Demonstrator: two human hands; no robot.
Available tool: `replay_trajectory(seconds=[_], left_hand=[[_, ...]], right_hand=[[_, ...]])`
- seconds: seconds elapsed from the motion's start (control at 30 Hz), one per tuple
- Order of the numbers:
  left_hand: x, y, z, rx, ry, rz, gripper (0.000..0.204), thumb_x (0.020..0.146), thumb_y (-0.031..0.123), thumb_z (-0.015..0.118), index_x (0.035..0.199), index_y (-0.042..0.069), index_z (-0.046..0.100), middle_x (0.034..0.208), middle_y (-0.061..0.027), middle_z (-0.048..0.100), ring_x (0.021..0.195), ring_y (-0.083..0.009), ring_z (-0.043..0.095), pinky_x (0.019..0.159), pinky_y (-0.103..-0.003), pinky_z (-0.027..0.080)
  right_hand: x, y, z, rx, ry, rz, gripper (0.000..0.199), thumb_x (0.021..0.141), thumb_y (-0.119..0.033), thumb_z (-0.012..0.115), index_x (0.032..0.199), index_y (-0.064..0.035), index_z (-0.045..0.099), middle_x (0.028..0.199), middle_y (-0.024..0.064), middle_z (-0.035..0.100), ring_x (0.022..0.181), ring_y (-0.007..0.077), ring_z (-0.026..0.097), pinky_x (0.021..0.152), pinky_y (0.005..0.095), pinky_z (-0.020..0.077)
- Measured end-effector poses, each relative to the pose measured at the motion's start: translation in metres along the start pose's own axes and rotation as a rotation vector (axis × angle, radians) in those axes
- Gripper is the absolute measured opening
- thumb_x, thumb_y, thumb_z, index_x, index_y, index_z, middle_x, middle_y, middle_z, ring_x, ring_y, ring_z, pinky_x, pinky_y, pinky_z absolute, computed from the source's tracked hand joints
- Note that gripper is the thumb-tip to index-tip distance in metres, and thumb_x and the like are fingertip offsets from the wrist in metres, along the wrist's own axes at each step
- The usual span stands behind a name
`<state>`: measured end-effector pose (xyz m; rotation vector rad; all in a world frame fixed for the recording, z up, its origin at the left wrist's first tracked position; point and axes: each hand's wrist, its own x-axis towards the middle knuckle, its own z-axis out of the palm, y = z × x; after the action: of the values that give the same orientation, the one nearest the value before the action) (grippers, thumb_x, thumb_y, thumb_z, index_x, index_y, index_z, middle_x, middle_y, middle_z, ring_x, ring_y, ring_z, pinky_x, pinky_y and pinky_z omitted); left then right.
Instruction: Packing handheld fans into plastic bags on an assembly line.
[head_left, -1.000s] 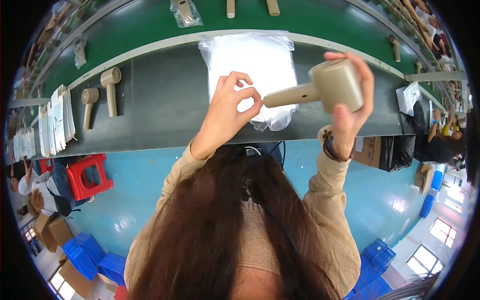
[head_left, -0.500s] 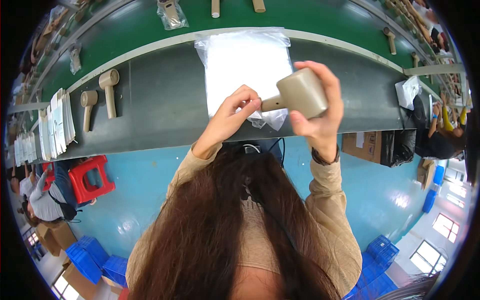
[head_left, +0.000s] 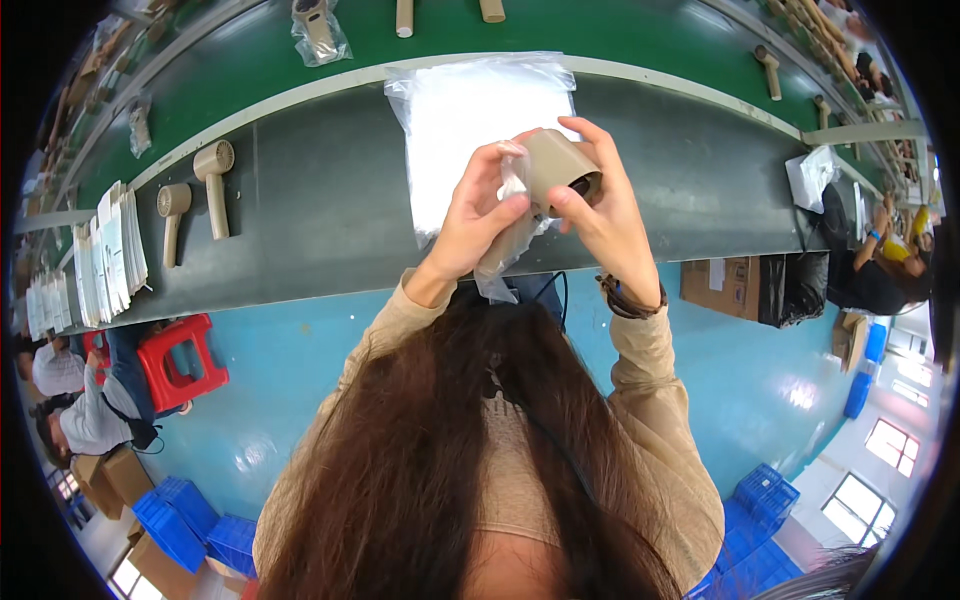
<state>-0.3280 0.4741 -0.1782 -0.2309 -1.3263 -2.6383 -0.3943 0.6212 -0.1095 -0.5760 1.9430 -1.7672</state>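
Note:
A beige handheld fan is held over the near part of the bench, its round head turned with a dark opening toward the lower right. My right hand wraps the head from the right, thumb near the opening. On the other side my left hand pinches a clear plastic bag whose film hangs beside the head and past the bench's near edge. The fan's handle is hidden by film and fingers; I cannot tell how far into the bag it is. A stack of clear flat bags lies just beyond.
Two beige fans and stacked white papers lie on the dark bench at left. Beyond runs a green conveyor carrying more fans, some bagged. A red stool, cardboard box and blue crates stand on the floor.
The fan has turned, its handle no longer pointing left in view, and moved left. A plastic bag now shows in my left hand. The belt items have shifted slightly left.

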Motion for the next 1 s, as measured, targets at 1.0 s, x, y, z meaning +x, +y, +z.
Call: replay_trajectory(seconds=[1.0], left_hand=[[-0.005, 0.005, 0.022, 0.210, 0.225, -0.249, 0.025, 0.095, 0.014, 0.053, 0.118, 0.004, 0.055, 0.103, -0.0036, 0.060, 0.091, -0.0098, 0.057, 0.079, -0.026, 0.049]], right_hand=[[-0.004, 0.017, -0.003, -0.113, -0.027, -0.619, 0.055, 0.073, 0.020, 0.062, 0.120, -0.0026, 0.044, 0.111, 0.0176, 0.051, 0.077, 0.0157, 0.058, 0.062, 0.0226, 0.0464]])
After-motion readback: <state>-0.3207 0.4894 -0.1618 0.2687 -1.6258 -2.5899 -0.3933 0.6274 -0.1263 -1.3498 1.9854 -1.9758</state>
